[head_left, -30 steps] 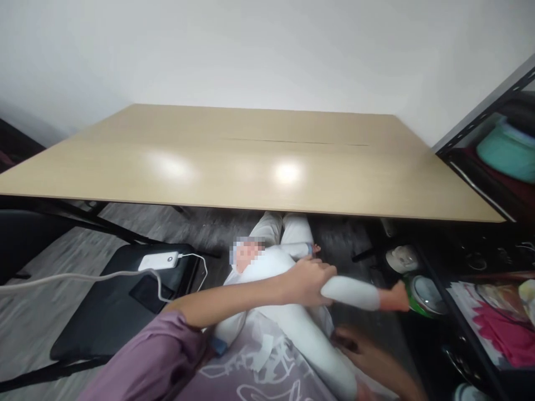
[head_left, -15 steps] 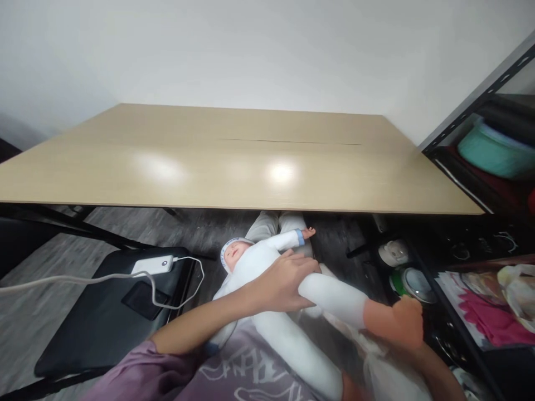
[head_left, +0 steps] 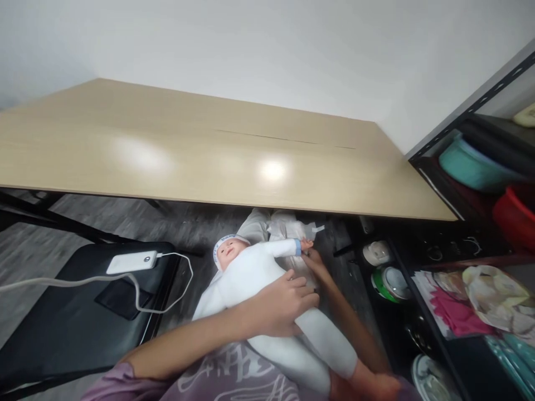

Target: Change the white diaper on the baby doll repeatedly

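A baby doll (head_left: pixel 251 273) in a white suit with blue cuffs and a printed white cap lies on its back across my lap. My left hand (head_left: pixel 284 303) wraps over the doll's upper leg, fingers curled round it. Close by the doll's small outstretched hand is my right hand (head_left: pixel 314 260), its fingers drawn together and partly hidden; what they hold, if anything, I cannot make out. Just past them, over my knees, lies a thin whitish crumpled piece (head_left: pixel 292 229) with a pale tab, looking like a diaper. The doll's bare feet point to the lower right.
A wooden table (head_left: pixel 188 172) stands in front of my knees. On the left, a black chair (head_left: pixel 50 328) carries a white power bank (head_left: pixel 131 262) with a cable and a dark phone (head_left: pixel 121 298). Shelves on the right hold a teal basin (head_left: pixel 472 164), a red container (head_left: pixel 514 209) and pink cloth (head_left: pixel 455 312).
My right hand has moved from the lower right, by the doll's foot, up to the doll's hand. The raised leg has sunk. A whitish piece now shows over my knees.
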A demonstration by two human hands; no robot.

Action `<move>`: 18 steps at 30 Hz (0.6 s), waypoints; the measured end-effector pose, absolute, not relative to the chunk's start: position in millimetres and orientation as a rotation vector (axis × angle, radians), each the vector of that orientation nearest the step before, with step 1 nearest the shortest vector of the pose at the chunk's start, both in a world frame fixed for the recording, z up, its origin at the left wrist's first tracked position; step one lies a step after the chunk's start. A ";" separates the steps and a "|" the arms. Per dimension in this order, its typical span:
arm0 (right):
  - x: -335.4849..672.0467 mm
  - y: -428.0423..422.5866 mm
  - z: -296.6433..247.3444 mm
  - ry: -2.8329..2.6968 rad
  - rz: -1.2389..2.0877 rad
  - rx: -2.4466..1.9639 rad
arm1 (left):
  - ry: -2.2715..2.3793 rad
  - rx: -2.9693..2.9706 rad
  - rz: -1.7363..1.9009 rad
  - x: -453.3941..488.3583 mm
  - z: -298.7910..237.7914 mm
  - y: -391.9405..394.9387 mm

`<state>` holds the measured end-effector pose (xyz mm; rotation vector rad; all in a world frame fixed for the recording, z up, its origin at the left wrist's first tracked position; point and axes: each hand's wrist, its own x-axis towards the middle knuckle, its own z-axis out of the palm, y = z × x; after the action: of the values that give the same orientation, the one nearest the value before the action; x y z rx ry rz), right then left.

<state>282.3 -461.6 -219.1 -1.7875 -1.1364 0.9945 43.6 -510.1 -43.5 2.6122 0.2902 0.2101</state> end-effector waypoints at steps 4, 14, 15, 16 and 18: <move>300.3 -470.5 -234.3 -1.121 0.820 -1.919 | 0.310 2.607 0.239 44.5 -44.8 -508.4; 303.6 -473.8 -198.1 -1.227 0.488 -1.767 | 0.306 2.591 0.266 44.1 -48.0 -509.4; 301.5 -473.7 -183.4 -1.266 0.448 -1.729 | 0.309 2.592 0.268 43.2 -47.9 -509.9; 298.6 -473.6 -167.3 -1.332 0.418 -1.681 | 0.312 2.594 0.269 42.5 -48.0 -510.6; 289.8 -471.2 -135.6 -1.620 0.378 -1.540 | 0.306 2.596 0.260 41.7 -48.0 -511.5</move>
<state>289.8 -471.2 -135.6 -1.5398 -1.6205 0.3776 41.7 -511.5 -48.0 2.5962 0.3065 0.2595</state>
